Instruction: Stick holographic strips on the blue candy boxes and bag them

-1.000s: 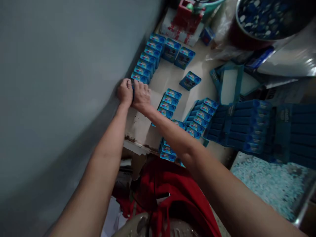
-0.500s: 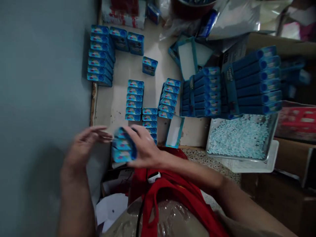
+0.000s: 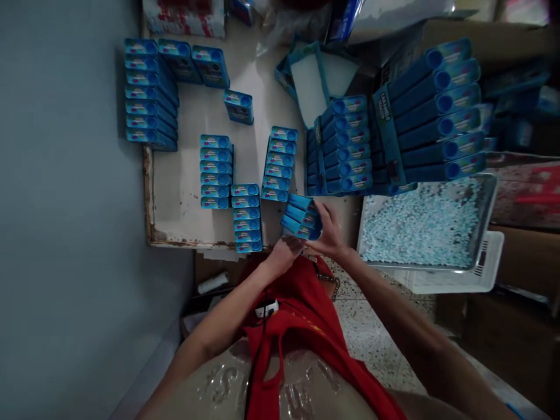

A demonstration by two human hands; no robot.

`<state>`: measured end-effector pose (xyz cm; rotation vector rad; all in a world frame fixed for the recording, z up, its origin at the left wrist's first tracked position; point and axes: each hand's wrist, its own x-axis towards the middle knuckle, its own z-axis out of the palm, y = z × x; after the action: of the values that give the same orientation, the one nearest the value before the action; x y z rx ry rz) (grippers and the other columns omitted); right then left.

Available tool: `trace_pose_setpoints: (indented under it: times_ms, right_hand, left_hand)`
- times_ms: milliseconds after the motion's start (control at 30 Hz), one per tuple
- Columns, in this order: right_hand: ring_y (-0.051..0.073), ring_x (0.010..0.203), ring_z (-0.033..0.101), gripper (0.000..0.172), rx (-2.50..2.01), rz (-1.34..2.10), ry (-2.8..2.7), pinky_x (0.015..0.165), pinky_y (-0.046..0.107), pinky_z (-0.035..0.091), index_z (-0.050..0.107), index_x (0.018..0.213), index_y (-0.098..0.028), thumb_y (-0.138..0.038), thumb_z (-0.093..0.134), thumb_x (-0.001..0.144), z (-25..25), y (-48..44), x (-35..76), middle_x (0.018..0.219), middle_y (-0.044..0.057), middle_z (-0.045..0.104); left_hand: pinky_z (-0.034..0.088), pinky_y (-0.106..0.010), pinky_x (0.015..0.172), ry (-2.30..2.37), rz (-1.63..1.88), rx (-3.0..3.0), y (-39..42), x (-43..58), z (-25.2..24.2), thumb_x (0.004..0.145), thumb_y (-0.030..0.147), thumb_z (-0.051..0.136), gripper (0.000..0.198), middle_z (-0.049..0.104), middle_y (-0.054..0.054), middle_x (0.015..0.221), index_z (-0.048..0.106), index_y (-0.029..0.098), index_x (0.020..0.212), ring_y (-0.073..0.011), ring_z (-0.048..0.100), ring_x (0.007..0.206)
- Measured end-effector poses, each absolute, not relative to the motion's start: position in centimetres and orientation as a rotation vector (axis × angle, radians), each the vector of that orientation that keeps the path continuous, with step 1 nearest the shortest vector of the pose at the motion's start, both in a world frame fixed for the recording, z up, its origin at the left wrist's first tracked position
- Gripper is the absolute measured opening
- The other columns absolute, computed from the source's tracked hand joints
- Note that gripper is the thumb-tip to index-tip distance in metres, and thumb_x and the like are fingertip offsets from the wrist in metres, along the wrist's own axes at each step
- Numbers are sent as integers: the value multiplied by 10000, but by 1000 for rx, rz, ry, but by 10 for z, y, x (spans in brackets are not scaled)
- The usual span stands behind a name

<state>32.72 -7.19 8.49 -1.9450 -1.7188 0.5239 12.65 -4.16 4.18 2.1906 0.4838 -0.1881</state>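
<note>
- In my head view, the clearest writing is "CARAMELO" in white capitals on the blue band (image 3: 385, 111) around a big stack at the right; the word under it is harder to make out.
- The white package (image 3: 186, 18) at the top edge bears red print — too blurred to read.
- My right hand (image 3: 330, 233) grips the right side of a small bundle of blue boxes (image 3: 300, 216), fingers curled round it.
- My left hand (image 3: 285, 255) is at the bundle's lower edge, fingers bent and blurred; I cannot tell if they close on anything.
- The bundle is at the near edge of the pale table (image 3: 172, 204), just below a short row of boxes (image 3: 280, 163).
- Its narrow faces slope down from left to right as I look — I cannot tell which way the boxes' long axis runs.
- The bundle's boxes lie side by side, bright blue with small, unreadable coloured print.
- Well to the right of it, a metal tray (image 3: 490, 221) holds many pale blue and white pieces.
</note>
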Motion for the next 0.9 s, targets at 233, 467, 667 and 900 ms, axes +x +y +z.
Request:
trace_pose_setpoints:
  times_ms: [233, 467, 667, 900]
  right_hand:
    - [396, 1371, 481, 1072, -1918, 606, -1878, 1199, 568, 447, 222, 1682, -226, -382, 782, 781, 68, -67, 340, 1454, 215, 483]
    - [433, 1467, 420, 998, -2095, 705, -1902, 1169, 666, 422, 302, 1660, -179, -425, 753, 805, 64, -50, 323, 1578, 246, 416]
    - [491, 1366, 508, 823, -2181, 516, -1876, 1037, 739, 477, 425, 1620, -308, -569, 713, 894, 131, -45, 296, 1558, 249, 467]
    - [316, 1261, 602, 558, -1722, 669, -1855, 1100, 534, 537, 547, 1517, -275, -538, 532, 1025, 144, 130, 206, 1310, 151, 619]
  left_hand:
    - [433, -465, 924, 501, -445, 2398, -40, 131, 34, 1042, 305, 517, 332, 678, -194, 1250, 641, 139, 1302, -323, 572, 1171]
    - [443, -456, 922, 591, -418, 2343, -46, 134, 31, 1021, 224, 554, 301, 706, -186, 1201, 683, 138, 1278, -314, 611, 1129]
    - [490, -354, 898, 502, -120, 2273, -38, 100, 70, 1023, 242, 591, 201, 729, -114, 1174, 725, 180, 1160, -231, 671, 1070]
    - [521, -404, 977, 1524, 373, 2074, 16, -40, 91, 1056, 208, 473, 287, 769, -109, 1101, 734, 206, 1177, -252, 690, 1055]
